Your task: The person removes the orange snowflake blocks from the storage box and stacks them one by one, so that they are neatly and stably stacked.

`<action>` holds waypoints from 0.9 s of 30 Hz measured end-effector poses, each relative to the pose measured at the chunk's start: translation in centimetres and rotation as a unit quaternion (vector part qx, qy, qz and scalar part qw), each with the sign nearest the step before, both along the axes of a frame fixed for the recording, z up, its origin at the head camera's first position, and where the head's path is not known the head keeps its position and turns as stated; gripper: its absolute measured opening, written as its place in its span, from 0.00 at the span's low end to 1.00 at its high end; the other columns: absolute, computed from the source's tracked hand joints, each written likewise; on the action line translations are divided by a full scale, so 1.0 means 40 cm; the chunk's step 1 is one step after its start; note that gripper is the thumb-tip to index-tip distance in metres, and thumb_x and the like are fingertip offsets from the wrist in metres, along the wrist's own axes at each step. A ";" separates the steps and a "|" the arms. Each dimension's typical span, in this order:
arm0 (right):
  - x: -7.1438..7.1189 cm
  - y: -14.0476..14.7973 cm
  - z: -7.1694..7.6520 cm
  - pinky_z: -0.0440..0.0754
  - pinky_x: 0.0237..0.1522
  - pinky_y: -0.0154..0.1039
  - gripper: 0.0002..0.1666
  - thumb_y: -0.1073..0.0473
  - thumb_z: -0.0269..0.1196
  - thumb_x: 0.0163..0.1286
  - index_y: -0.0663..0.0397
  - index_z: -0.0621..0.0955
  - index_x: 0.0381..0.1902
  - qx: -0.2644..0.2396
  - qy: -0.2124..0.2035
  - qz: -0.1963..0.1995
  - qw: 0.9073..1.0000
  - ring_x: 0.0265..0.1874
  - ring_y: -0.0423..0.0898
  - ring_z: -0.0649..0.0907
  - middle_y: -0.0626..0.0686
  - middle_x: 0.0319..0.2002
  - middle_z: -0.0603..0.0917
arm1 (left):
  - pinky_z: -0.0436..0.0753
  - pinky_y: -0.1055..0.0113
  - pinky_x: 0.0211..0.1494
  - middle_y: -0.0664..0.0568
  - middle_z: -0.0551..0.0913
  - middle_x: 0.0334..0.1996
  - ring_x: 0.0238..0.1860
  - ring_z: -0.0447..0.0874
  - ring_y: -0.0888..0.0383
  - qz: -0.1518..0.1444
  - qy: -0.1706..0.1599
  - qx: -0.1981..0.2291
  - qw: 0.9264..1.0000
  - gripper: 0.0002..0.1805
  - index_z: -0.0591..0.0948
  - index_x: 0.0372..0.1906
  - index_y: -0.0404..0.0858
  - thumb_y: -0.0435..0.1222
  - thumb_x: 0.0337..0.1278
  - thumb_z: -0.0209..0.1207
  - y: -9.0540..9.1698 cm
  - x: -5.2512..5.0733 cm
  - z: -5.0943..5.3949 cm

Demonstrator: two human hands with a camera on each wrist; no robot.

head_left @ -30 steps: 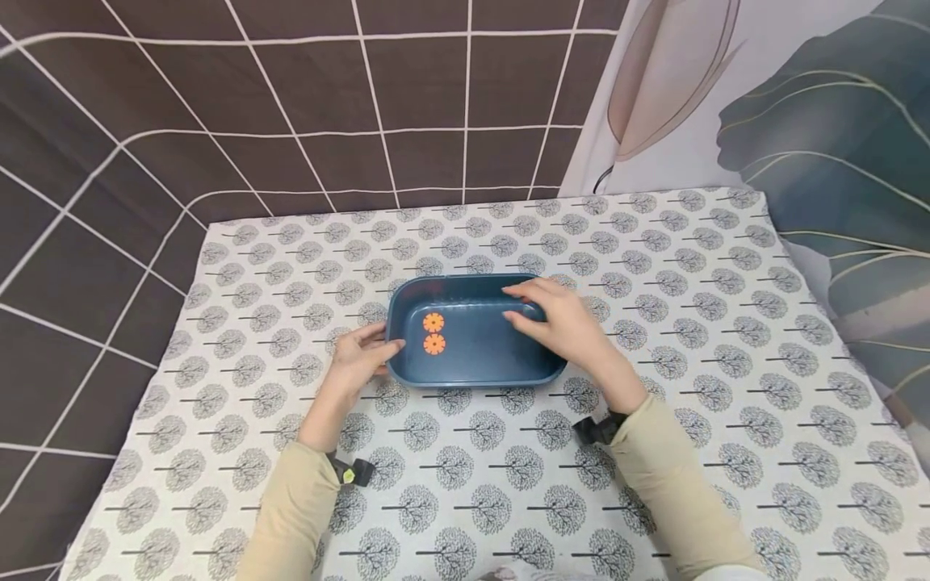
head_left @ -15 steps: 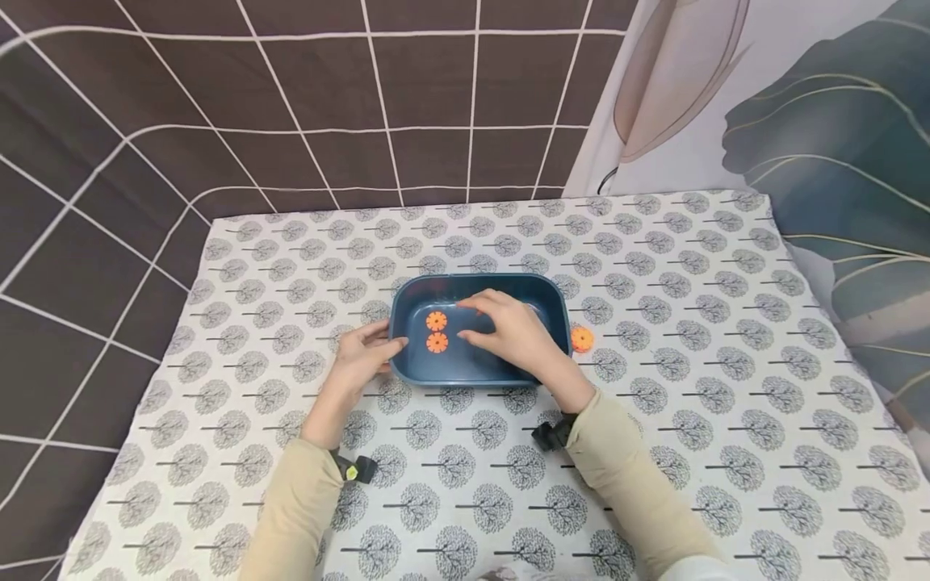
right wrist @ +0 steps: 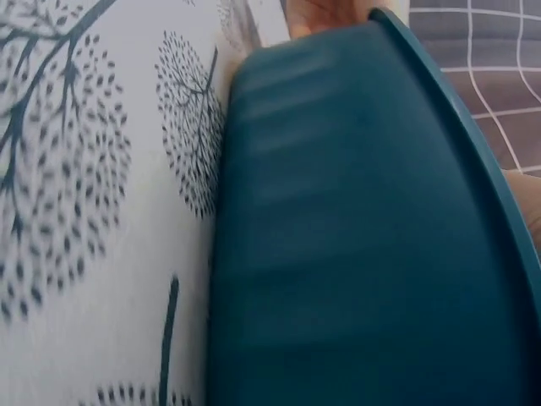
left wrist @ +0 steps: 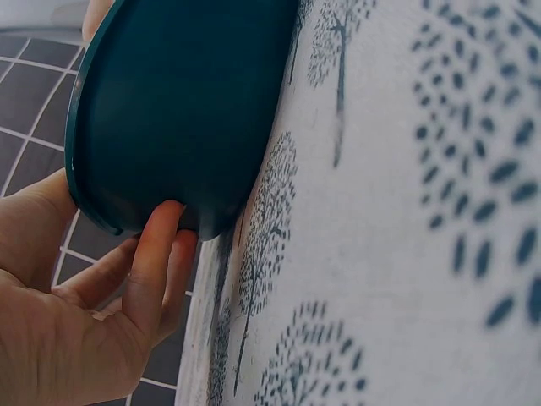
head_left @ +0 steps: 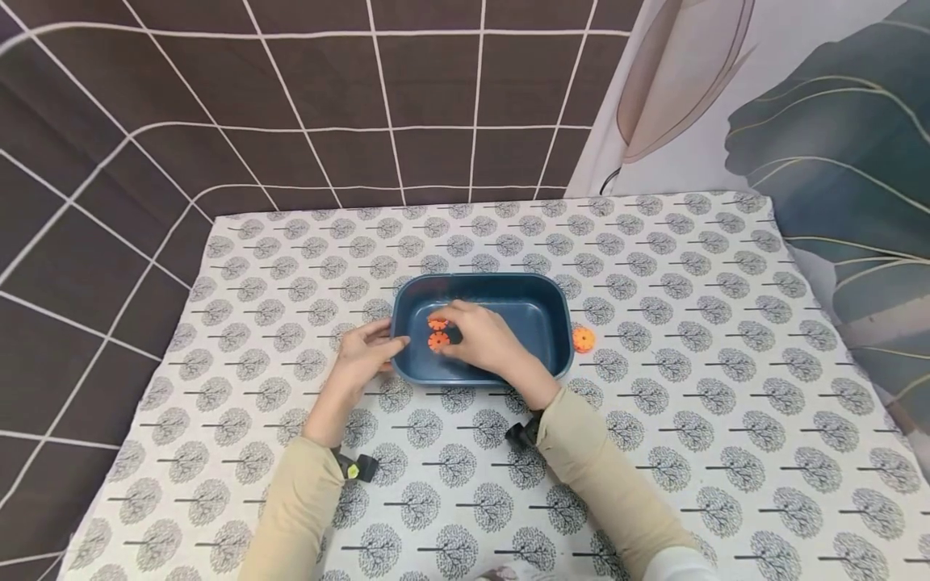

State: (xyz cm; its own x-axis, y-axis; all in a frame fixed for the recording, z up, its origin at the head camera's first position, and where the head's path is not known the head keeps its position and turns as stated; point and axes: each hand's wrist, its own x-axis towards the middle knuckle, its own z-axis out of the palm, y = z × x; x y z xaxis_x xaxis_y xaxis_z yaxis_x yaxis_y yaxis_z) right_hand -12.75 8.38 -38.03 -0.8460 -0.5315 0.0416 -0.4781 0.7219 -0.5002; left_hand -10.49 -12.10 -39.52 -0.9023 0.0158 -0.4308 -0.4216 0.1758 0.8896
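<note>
A dark blue rectangular tub (head_left: 519, 323) rests on the patterned cloth. My left hand (head_left: 359, 353) holds its left end, thumb over the rim and fingers outside; the left wrist view shows the fingers against the outer wall (left wrist: 190, 110). Inside the tub, towards the left, lie two orange notched discs, the near disc (head_left: 438, 342) and the far disc (head_left: 438, 323). Above them is my right hand (head_left: 485, 337), thumb and fingers apart around the discs, a fingertip overlapping the far one. In the right wrist view the tub's wall (right wrist: 355, 211) hides the fingers.
Just outside the tub's right end, orange notched discs (head_left: 584, 339) lie on the cloth, seemingly stacked. A tree-print cloth (head_left: 697, 387) covers the table. Behind it hangs a dark grid-patterned backdrop (head_left: 429, 81).
My right hand has moved left inside the tub, from its right end to the two discs. The orange discs beyond the right end have come into sight. My left hand stays on the rim.
</note>
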 end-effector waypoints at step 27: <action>0.007 -0.062 -0.018 0.82 0.47 0.46 0.24 0.52 0.69 0.56 0.49 0.80 0.51 0.134 -0.002 0.028 0.991 0.48 0.51 0.79 0.54 0.52 0.79 | 0.86 0.66 0.43 0.37 0.76 0.55 0.44 0.83 0.52 -0.006 -0.004 -0.003 1.000 0.32 0.67 0.65 0.36 0.33 0.54 0.62 0.001 -0.005 0.001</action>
